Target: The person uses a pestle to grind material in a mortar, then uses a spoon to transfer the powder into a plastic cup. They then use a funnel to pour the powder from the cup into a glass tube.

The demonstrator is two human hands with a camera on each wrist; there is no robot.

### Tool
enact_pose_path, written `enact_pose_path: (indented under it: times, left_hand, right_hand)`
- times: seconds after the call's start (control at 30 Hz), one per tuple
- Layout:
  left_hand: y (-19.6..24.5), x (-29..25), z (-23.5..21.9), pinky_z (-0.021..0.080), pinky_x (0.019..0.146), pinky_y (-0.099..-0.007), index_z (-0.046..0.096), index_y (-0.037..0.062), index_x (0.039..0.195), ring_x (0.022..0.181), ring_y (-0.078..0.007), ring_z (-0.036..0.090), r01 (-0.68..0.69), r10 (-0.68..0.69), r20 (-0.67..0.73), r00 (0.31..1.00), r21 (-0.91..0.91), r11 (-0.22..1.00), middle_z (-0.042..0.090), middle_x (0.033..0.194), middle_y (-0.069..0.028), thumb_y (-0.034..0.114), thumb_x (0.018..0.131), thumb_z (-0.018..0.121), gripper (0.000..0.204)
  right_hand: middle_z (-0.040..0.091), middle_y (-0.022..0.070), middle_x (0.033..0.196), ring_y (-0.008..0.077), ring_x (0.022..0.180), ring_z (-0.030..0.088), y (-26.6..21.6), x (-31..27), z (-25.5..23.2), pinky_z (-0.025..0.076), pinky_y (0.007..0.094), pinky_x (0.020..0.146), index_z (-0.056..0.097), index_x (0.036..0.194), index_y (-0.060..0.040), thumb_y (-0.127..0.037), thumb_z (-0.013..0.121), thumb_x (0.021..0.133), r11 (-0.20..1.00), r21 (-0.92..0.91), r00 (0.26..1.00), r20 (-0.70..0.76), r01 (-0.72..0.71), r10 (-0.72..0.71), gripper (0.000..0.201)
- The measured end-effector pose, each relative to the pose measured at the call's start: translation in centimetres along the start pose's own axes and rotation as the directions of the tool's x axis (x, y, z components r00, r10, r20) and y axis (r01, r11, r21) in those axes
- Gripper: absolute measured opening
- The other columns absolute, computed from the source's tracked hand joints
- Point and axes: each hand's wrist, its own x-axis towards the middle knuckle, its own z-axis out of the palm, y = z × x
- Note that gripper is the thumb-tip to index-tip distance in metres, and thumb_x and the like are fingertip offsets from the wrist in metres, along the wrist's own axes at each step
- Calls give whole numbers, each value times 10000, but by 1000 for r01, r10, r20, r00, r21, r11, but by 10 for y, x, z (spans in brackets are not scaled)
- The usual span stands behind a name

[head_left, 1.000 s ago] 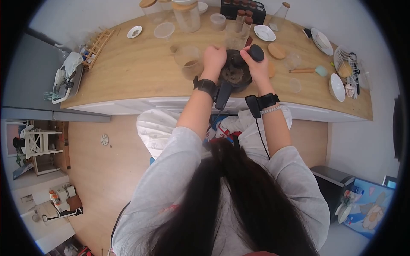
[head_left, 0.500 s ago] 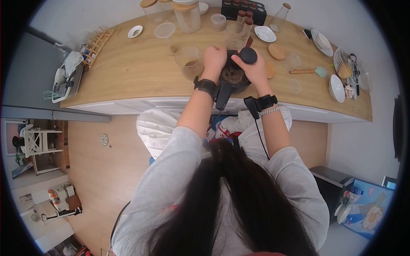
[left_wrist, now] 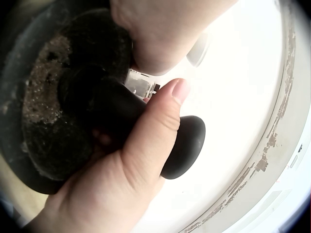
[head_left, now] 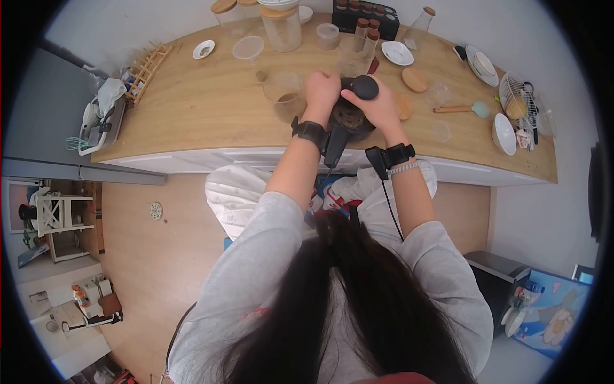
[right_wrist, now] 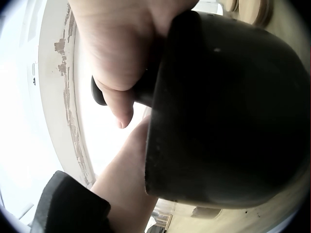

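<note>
- Wooden worktop (head_left: 211, 109), pale and wide, carrying everything below.
- Black rectangular box (head_left: 345, 23) at the back, holding brown-capped jars; any lettering is too small to read.
- Deep black round mortar (head_left: 362, 132) near the worktop's front edge, brown crumbly matter (head_left: 348, 116) inside.
- Clear cup (head_left: 284, 96) with brown contents, left of the mortar.
- Left grip (head_left: 322, 91), clenched on the mortar's rim.
- Right grip (head_left: 382, 106), wrapped round the black, round-knobbed pestle (left_wrist: 187, 148), thumb along its shaft; the pestle reaches into the mortar.
</note>
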Motion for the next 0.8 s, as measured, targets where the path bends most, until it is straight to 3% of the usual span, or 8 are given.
enact_pose_path:
  times: [0.13,0.23,0.33,0.37,0.47,0.63,0.73,0.8]
  left_hand:
    - [1,1,0,471,729,-407,624,-59,800,809,-379,610,4,-4,3,1000,18,1000,614,788,-262,244,726,543,322]
    - [2,-2,-2,471,729,-408,624,-59,797,808,-379,609,2,-2,1,1000,24,1000,613,787,-261,250,725,546,327]
    - [-1,1,-1,471,729,-410,626,-57,800,806,-383,607,-6,6,-7,1000,29,1000,612,786,-260,260,724,547,335]
    - [0,2,-1,471,729,-411,627,-57,802,805,-386,606,1,-1,-1,1000,33,999,612,786,-260,262,723,547,338]
    - [2,0,0,472,728,-412,629,-55,806,803,-391,604,11,-11,3,1000,40,999,612,786,-259,264,723,543,341]
    - [-1,-2,0,472,729,-414,629,-54,802,805,-391,604,-4,5,-14,1000,45,999,610,783,-262,257,723,537,334]
    - [2,0,1,471,731,-416,627,-53,798,809,-392,603,0,1,-6,1000,48,999,609,781,-264,251,724,536,327]
    - [2,0,-1,471,731,-417,626,-53,796,810,-394,601,23,-23,5,1000,40,999,608,779,-265,248,724,535,323]
  right_hand:
    - [609,24,795,110,721,548,-2,-1,0,462,257,673,591,869,2,-250,794,663,1000,-18,1000,3,14,-14,383]
    - [601,19,800,95,735,538,8,1,2,446,249,672,593,873,-18,-227,770,688,979,202,998,-58,11,1,331]
    - [609,25,815,98,743,540,-7,-1,-4,449,256,680,601,868,-14,-230,767,686,993,11,989,95,-117,116,328]
    - [615,29,804,101,739,546,-3,-1,0,454,263,682,610,873,-12,-237,766,683,995,-89,993,110,43,-33,334]
    - [615,32,786,105,731,553,2,-1,4,457,264,682,613,874,-7,-242,770,679,988,-126,994,70,87,-79,343]
    - [618,34,792,102,727,558,9,2,-2,461,262,678,609,864,0,-224,769,685,985,162,997,-39,-54,61,328]
    - [620,35,799,91,727,553,-3,-2,3,458,253,678,601,836,-1,-194,765,692,985,-125,992,69,117,-109,291]
    - [633,49,814,105,745,572,1,0,2,465,259,693,602,879,10,-214,773,683,997,-55,997,49,58,-56,343]
